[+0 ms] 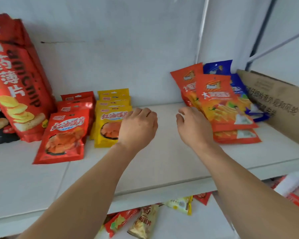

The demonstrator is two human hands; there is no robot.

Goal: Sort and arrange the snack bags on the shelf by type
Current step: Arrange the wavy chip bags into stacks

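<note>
On the white shelf [162, 163], a row of red pouches [66, 135] leans at the left, with a row of yellow pouches [107, 125] beside it. My left hand [138, 126] hovers with curled fingers at the right edge of the front yellow pouch; whether it touches is unclear. At the right, several orange bags [217, 104] lean in a stack, with blue bags [217, 67] behind them. My right hand [193, 125] is relaxed, fingers loosely bent, next to the left edge of the front orange bag, holding nothing.
A tall red chip bag [17, 80] and a black bag [0, 128] stand at the far left. A cardboard sheet [280, 104] leans along the right side. Several loose snack packets [143, 221] lie on the lower shelf.
</note>
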